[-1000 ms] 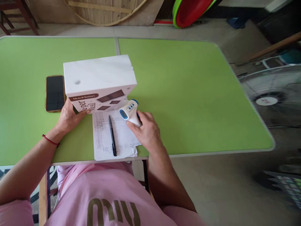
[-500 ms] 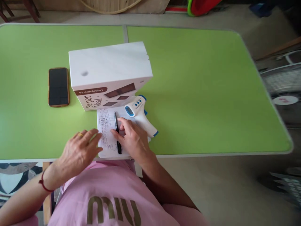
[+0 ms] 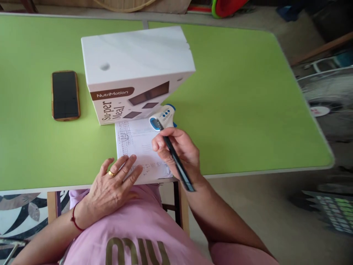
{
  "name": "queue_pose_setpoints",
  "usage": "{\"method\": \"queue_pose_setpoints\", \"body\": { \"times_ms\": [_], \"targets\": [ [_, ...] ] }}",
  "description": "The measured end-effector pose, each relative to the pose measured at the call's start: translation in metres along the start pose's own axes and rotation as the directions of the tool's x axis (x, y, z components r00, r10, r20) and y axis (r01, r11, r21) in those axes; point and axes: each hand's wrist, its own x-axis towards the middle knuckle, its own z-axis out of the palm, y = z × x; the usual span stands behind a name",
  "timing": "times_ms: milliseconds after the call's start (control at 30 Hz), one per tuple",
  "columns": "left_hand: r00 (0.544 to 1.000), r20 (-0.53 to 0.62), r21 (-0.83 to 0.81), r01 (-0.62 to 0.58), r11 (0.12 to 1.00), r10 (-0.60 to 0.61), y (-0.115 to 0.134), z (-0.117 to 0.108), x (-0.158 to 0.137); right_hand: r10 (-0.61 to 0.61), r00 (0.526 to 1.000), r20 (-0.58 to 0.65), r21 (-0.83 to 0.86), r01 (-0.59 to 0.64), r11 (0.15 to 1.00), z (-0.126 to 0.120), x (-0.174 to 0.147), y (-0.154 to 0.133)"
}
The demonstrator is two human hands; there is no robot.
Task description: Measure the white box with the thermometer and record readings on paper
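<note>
My right hand (image 3: 180, 151) holds a black pen (image 3: 176, 163) lifted off a written sheet of paper (image 3: 135, 141) at the near edge of the green table (image 3: 242, 95). My left hand (image 3: 113, 186), with a gold ring and a red wrist cord, lies flat on the sheet's lower left corner. A white and blue thermometer gun (image 3: 163, 116) lies just beyond my right hand, partly hidden by it. A white NutriMotion box (image 3: 135, 71) stands behind the paper.
A phone (image 3: 65, 95) with a dark screen and brown rim lies left of the box. A floor fan (image 3: 328, 99) stands off the table's right side. A red and green tub (image 3: 228, 5) leans at the far wall.
My right hand let go of the thermometer gun, then picked the pen up off the paper. My left hand left the box and came down onto the sheet.
</note>
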Motion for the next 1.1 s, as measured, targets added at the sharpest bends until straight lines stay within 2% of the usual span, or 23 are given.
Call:
{"method": "queue_pose_setpoints", "body": {
  "times_ms": [100,267,433,567,700,833,1100],
  "targets": [
    [0.999,0.036,0.077,0.013,0.997,-0.016,0.002,0.009,0.0,0.063,0.998,0.005,-0.017,-0.063,0.998,0.002,0.002,0.004],
    [1.0,0.027,0.131,0.012,0.991,-0.015,0.003,0.014,0.001,0.151,0.988,0.017,-0.119,-0.148,0.982,0.005,0.008,0.006],
    [1.0,0.006,0.109,0.008,0.994,-0.009,0.004,0.013,0.001,0.011,1.0,-0.002,-0.307,-0.011,0.952,0.013,0.009,0.008],
    [0.998,0.069,0.12,-0.007,0.993,-0.001,0.005,0.012,0.002,-0.104,0.994,-0.038,-0.388,0.081,0.918,0.017,0.007,0.013],
    [0.997,0.078,0.117,0.015,0.993,-0.024,0.007,0.011,0.003,-0.188,0.981,0.05,-0.441,0.19,0.877,0.016,0.004,0.015],
    [0.996,0.085,0.119,0.028,0.992,-0.039,0.008,0.012,0.003,-0.184,0.974,0.129,-0.453,0.223,0.863,0.015,0.003,0.013],
    [0.997,0.078,0.127,0.019,0.992,-0.029,0.007,0.014,0.004,-0.226,0.962,0.154,-0.479,0.273,0.835,0.016,0.003,0.014]
  ]
}}
